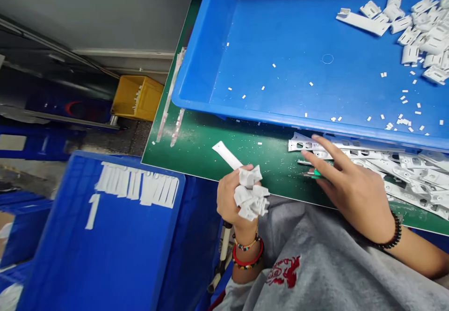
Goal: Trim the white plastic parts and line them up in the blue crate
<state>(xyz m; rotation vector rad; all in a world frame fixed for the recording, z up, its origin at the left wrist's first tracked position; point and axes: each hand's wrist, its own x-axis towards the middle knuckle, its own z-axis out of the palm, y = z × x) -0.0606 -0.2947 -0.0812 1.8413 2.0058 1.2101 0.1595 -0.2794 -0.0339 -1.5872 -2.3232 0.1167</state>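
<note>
My left hand [228,196] is closed around a bundle of small white plastic parts [250,194], just in front of the table's near edge. One long flat white piece [226,155] juts out of that grip toward the upper left. My right hand [354,187] has its fingers stretched and apart, the tips over the left ends of long white slotted plastic strips [298,143]. Beneath its fingers shows a small green-handled tool [315,173] with a thin tip pointing left; whether the hand touches it is hidden.
A large blue tray [280,58] stands at the back, with piled white clips [433,35] at its right and scattered white chips. Lower left, a blue bin [115,264] carries a row of flat white pieces [136,183]. A yellow bin [138,97] sits beyond the green table [199,133].
</note>
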